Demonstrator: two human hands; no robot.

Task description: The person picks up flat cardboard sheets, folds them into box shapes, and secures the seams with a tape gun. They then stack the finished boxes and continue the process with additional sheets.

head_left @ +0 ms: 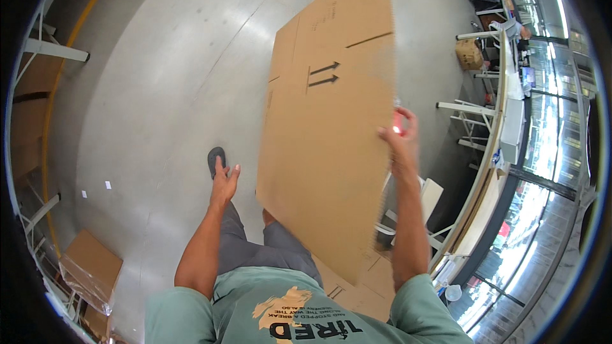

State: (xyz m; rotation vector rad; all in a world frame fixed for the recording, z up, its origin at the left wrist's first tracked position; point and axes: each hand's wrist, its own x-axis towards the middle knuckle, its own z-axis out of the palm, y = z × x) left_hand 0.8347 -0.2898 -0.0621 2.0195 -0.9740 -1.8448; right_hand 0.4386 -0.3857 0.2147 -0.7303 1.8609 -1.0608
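A large flattened cardboard box [325,134], brown with two printed arrows, stands tilted in front of me and reaches down beside my legs. My right hand [403,143] is closed at its right edge, the thumb against the board and the other fingers partly beyond it. Between thumb and fingers shows a small red thing [398,121], too blurred to name. My left hand [224,181] is apart from the board, over the floor near my shoe [217,160]. Its fingers are spread and hold nothing.
Along the right runs a long workbench [494,127] with white legs and a small carton [469,54] near its far part. More flat cardboard [366,286] lies behind the board near my right side. At the lower left stands a brown carton [92,264] with clear plastic.
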